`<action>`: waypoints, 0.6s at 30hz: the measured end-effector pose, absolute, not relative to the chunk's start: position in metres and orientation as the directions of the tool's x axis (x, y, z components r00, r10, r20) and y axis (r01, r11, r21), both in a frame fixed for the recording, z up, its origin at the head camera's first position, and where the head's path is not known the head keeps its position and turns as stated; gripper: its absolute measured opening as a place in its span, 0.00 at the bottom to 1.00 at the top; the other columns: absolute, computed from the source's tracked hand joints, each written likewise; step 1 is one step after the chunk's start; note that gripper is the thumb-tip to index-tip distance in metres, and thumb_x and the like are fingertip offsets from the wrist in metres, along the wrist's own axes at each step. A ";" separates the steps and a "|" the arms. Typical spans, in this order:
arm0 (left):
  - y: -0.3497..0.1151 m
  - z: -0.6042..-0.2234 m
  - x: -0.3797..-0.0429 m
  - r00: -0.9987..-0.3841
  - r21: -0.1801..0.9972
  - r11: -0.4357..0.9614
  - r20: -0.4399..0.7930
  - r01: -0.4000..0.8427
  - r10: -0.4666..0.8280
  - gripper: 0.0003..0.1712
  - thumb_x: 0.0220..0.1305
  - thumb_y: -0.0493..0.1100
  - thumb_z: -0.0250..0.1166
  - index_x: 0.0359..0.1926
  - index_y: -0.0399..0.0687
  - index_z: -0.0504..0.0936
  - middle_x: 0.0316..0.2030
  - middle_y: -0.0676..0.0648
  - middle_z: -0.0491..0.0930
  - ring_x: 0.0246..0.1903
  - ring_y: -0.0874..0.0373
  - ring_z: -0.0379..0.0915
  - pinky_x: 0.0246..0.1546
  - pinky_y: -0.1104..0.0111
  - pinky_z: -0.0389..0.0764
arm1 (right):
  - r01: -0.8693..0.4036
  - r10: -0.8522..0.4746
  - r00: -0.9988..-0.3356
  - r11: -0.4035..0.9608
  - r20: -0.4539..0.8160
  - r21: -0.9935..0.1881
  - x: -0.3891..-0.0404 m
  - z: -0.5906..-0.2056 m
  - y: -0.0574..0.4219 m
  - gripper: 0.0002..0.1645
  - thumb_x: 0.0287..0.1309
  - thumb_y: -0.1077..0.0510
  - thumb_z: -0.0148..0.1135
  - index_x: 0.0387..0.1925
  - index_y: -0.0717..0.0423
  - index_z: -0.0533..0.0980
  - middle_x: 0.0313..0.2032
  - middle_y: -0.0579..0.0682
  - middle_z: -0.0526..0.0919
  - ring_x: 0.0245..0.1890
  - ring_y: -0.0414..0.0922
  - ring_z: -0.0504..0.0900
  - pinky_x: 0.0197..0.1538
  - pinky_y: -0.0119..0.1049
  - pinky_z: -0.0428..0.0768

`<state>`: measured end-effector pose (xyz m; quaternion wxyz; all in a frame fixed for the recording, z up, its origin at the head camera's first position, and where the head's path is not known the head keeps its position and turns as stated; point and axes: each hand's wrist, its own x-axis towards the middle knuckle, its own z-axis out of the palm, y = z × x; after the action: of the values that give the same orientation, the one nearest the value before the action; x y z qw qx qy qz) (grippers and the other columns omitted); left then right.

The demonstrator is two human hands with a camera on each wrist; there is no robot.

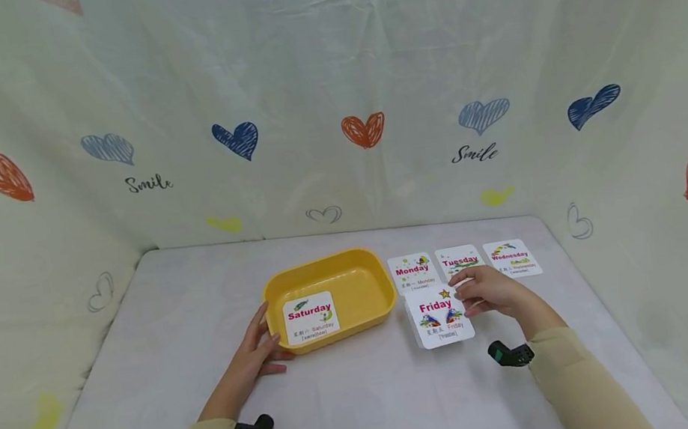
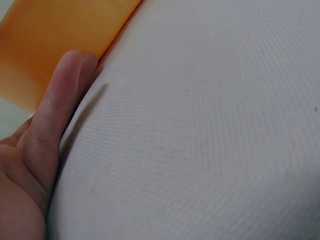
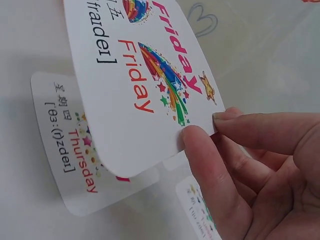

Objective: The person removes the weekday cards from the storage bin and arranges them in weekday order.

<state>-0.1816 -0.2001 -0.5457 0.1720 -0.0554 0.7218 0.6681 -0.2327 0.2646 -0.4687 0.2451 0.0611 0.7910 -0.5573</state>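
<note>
A yellow tray (image 1: 359,265) stands on the table, with a Saturday card (image 1: 310,318) lying in its left part. Against the tray's left side rests my left hand (image 1: 248,359); its fingers look fairly straight along the wall in the left wrist view. Thumb and finger of my right hand (image 1: 497,295) pinch the edge of a Friday card (image 1: 441,316), which is raised and tilted. Beneath it, the Thursday card (image 3: 62,165) lies on the table, mostly hidden in the head view.
Behind the Friday card, a Monday card (image 1: 413,271), a Tuesday card (image 1: 453,257) and a Wednesday card (image 1: 512,258) form a row right of the tray. A curtain with printed hearts (image 1: 364,131) closes off the back and sides of the white table (image 1: 376,406).
</note>
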 end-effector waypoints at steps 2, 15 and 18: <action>-0.200 -0.546 -0.182 -0.935 0.946 0.102 -0.320 -0.307 0.152 0.42 0.72 0.48 0.57 0.75 0.79 0.43 0.72 0.41 0.50 0.41 0.46 0.82 0.39 0.59 0.84 | 0.379 -0.155 -0.874 0.375 -0.460 -0.846 -0.231 -0.472 0.269 0.19 0.63 0.67 0.59 0.54 0.68 0.70 0.28 0.54 0.77 0.24 0.42 0.76 0.31 0.36 0.84; -0.200 -0.544 -0.181 -0.935 0.947 0.116 -0.315 -0.299 0.160 0.42 0.72 0.49 0.57 0.75 0.79 0.42 0.73 0.41 0.49 0.42 0.46 0.82 0.40 0.60 0.84 | 0.427 -0.008 -0.882 0.410 -0.472 -0.806 -0.215 -0.494 0.287 0.25 0.56 0.66 0.67 0.55 0.66 0.70 0.35 0.54 0.82 0.27 0.45 0.82 0.33 0.38 0.84; -0.200 -0.544 -0.181 -0.934 0.945 0.110 -0.322 -0.308 0.157 0.42 0.72 0.48 0.57 0.75 0.80 0.43 0.73 0.42 0.49 0.42 0.46 0.81 0.40 0.59 0.84 | 0.426 0.032 -0.888 0.432 -0.459 -0.795 -0.213 -0.498 0.290 0.26 0.55 0.66 0.69 0.54 0.65 0.70 0.33 0.53 0.82 0.26 0.45 0.81 0.32 0.38 0.84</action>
<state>-0.1807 -0.2004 -0.5444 0.1746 -0.0520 0.7243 0.6650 -0.2133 0.2896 -0.4979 0.1917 0.1390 0.8242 -0.5144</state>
